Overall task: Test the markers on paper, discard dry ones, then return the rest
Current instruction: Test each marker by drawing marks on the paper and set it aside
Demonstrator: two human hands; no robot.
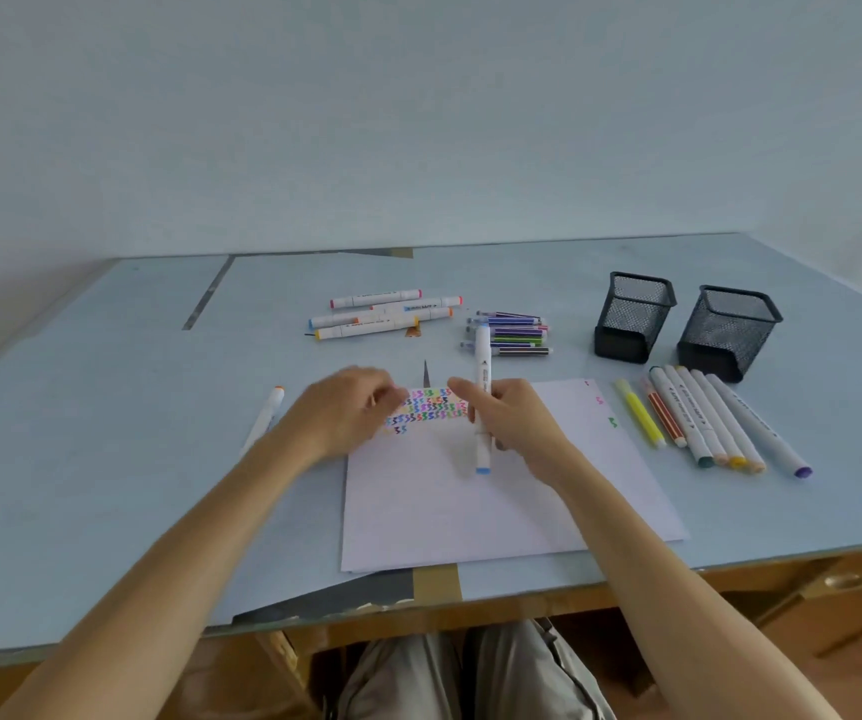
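Right hand (514,420) grip clamped on upright blue-capped marker (483,402) above paper (470,511), left hand (351,413) curled, grip unclear

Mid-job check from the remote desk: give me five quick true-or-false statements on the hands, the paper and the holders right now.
1. The right hand holds a blue-capped marker. True.
2. Both mesh holders are full of markers. False: no markers show in either.
3. The paper carries coloured test squiggles near its far edge. True.
4. An orange-tipped marker lies on the paper. False: it lies on the table, left of the paper.
5. The left hand holds scissors. False: no scissors visible.
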